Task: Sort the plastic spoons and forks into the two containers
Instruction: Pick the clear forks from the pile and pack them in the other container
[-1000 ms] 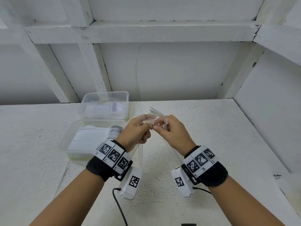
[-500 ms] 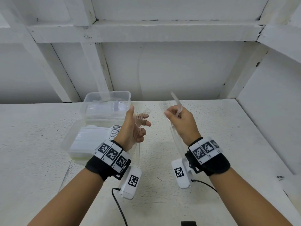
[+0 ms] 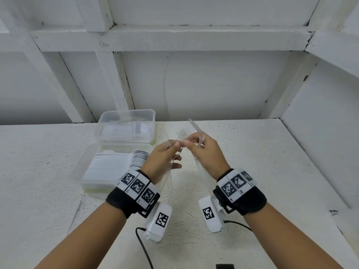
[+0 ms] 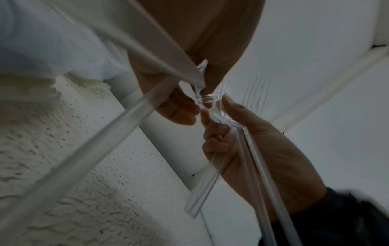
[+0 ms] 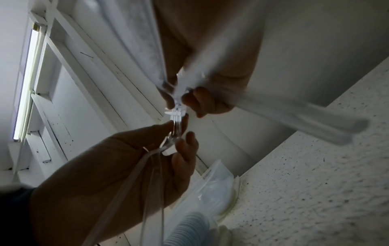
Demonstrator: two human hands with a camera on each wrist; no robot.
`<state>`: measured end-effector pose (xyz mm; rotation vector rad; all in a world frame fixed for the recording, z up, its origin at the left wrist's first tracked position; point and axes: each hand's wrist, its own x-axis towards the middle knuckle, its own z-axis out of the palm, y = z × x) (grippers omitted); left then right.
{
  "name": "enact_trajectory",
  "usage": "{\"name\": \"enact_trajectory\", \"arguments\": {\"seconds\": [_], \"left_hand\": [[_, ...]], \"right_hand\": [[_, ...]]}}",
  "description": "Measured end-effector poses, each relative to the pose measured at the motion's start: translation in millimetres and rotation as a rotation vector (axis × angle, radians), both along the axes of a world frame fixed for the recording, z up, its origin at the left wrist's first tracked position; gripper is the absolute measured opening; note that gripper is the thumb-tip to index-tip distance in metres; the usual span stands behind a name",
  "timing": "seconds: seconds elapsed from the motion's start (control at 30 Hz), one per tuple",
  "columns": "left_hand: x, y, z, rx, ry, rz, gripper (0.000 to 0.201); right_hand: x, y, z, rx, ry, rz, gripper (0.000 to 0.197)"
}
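Both hands are raised over the white table [image 3: 252,171], fingertips nearly touching. My left hand [image 3: 177,148] pinches a few clear plastic forks [image 3: 168,143], tines up, handles running down past the palm. My right hand [image 3: 188,143] grips a bunch of clear forks [image 3: 183,134], with one clear handle [image 3: 194,126] sticking up behind the thumb. In the left wrist view the right hand [image 4: 258,146] curls round fork handles [image 4: 250,159]. In the right wrist view the left hand [image 5: 126,166] holds forks [image 5: 175,126] by the neck. The near container [image 3: 81,169] holds white spoons; the far container [image 3: 127,116] holds clear cutlery.
The two clear containers stand one behind the other left of my hands. White walls and beams close in the table at the back and right. A black cable [image 3: 144,249] runs from the left wrist camera. A small dark object [image 3: 225,266] lies at the front edge.
Half a second ago my hands were apart, each with its own forks. They have come together again, fingertips and fork heads meeting as they did a second ago.
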<state>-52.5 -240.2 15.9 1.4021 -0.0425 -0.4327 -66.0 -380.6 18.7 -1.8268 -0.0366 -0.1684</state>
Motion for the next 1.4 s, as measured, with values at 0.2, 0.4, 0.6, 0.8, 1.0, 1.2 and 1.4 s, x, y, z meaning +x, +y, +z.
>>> {"name": "enact_trajectory", "arguments": {"seconds": [0.2,0.4,0.6,0.8,1.0,1.2,1.4], "left_hand": [[-3,-1,0,0.011,-0.054,0.000,0.013],[-6,-2,-2,0.265,-0.159,0.049,0.022],[-10,-1,-2,0.293,-0.188,0.011,0.023],[-3,10,2,0.176,-0.065,0.188,0.022],[4,19,6,0.268,0.093,0.080,0.051],[-1,9,12,0.032,0.172,0.027,0.014],[-5,1,18,-0.163,0.298,-0.086,0.024]], "right_hand": [[-4,5,4,-0.027,-0.044,0.011,0.015],[-6,8,2,-0.056,-0.069,-0.022,0.014],[-5,10,-2,-0.028,-0.011,0.004,0.013],[-1,-6,3,-0.017,-0.051,-0.117,0.012],[4,-27,22,-0.023,-0.153,-0.148,0.035],[-5,-11,22,-0.066,-0.142,-0.025,0.029],[-4,-1,10,-0.102,-0.153,-0.065,0.018]]}}
